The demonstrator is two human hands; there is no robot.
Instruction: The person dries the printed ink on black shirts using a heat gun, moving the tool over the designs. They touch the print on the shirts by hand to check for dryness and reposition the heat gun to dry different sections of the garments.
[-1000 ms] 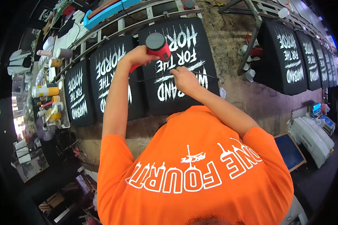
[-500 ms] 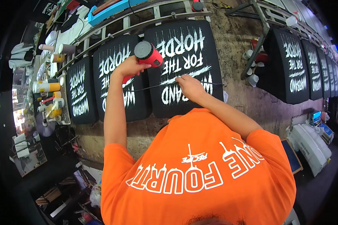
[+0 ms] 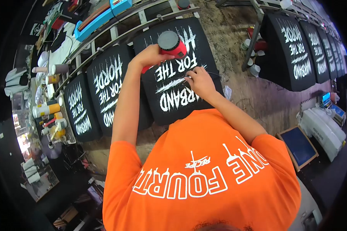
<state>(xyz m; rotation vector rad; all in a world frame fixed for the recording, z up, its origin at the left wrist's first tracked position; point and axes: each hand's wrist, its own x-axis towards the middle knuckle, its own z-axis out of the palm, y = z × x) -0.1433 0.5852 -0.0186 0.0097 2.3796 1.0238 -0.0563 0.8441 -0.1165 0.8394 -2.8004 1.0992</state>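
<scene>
My left hand is wrapped around the handle of a red heat gun, whose round grey back end faces up. The heat gun hangs over the black T-shirt in front of me, which bears white "WARBAND FOR THE HORDE" lettering. Its nozzle is hidden beneath the body. My right hand is closed in a pinch on the thin black cord, low over the right part of the same shirt. Part of the lettering is hidden behind my hands and the heat gun.
More printed black shirts lie in a row to the left, and another row stands at the right. A metal rail runs behind the near row. Paint tubs crowd the left side. A framed screen leans at the lower right.
The heat gun in my left hand has moved right, from the shirt's left edge towards its middle. My right hand stays over the same shirt with the cord. The view has shifted slightly.
</scene>
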